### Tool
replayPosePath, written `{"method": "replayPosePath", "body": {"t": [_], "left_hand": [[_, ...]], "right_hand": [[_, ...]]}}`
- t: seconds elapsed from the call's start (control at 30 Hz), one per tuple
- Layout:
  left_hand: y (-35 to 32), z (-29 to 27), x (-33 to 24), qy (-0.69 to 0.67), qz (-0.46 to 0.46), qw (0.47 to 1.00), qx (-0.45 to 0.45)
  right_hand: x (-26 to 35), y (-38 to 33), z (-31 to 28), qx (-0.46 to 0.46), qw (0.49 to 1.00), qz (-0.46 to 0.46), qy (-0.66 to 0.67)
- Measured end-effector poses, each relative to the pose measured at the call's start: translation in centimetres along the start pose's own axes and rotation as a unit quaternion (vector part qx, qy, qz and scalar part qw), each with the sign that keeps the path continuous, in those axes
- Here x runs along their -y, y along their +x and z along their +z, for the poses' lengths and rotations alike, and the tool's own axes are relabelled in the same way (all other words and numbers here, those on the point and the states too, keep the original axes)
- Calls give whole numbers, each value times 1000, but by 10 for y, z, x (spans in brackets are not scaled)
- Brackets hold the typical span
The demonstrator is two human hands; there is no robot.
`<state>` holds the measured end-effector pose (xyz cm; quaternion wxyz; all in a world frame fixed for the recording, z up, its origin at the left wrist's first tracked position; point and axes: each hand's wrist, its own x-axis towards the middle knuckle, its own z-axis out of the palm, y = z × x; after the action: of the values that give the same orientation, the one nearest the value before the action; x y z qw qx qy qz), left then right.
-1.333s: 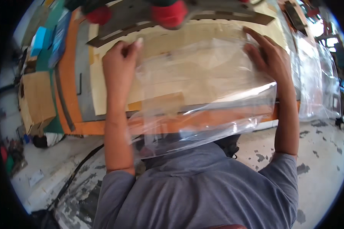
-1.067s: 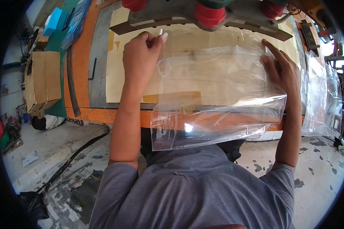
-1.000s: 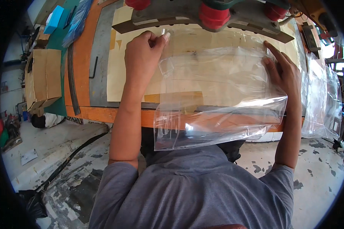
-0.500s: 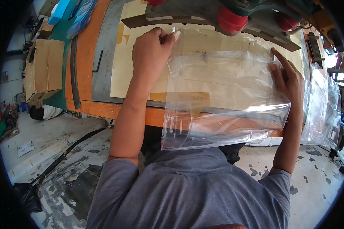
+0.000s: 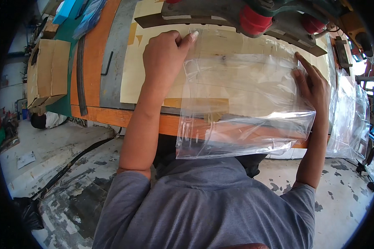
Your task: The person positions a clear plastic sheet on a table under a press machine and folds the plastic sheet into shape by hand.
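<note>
A clear plastic bag or folded sheet (image 5: 245,89) lies over a pale yellowish board (image 5: 131,85) on the bench, its near end hanging past the front edge toward me. At its far left corner my left hand (image 5: 165,54) is closed, thumb and forefinger pinching the plastic. Flat against the right side rests my right hand (image 5: 315,85), its fingers stretched forward and thumb apart, touching the plastic. Just beyond the far edge of the plastic is a curved-looking dark metal bar (image 5: 187,20) of a machine with red round parts (image 5: 253,21).
More clear plastic (image 5: 347,116) hangs at the right end of the bench. On the left lie a hex key (image 5: 107,63), a dark strip (image 5: 81,79) and a cardboard box (image 5: 50,76). The orange bench edge (image 5: 112,117) runs in front of me; a black cable (image 5: 81,159) crosses the floor.
The near edge of the plastic has shifted slightly away from me. Both hands keep nearly the same place and grip; the whole view has moved a little.
</note>
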<state>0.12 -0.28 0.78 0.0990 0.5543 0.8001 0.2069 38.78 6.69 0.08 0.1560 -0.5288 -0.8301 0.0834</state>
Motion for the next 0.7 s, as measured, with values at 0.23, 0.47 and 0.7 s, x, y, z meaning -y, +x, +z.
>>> {"method": "replayPosePath", "body": {"t": [0.23,0.47,0.7], "left_hand": [[2,6,8,-15,25,999,-29],[3,11,11,-23,34,998,-43],[2,6,9,-26,26,999,-25]], "right_hand": [[3,1,-1,15,999,35,-17],[-5,0,5,-10,1000,6,0],[-6,-1,6,-23,1000,4,15]]}}
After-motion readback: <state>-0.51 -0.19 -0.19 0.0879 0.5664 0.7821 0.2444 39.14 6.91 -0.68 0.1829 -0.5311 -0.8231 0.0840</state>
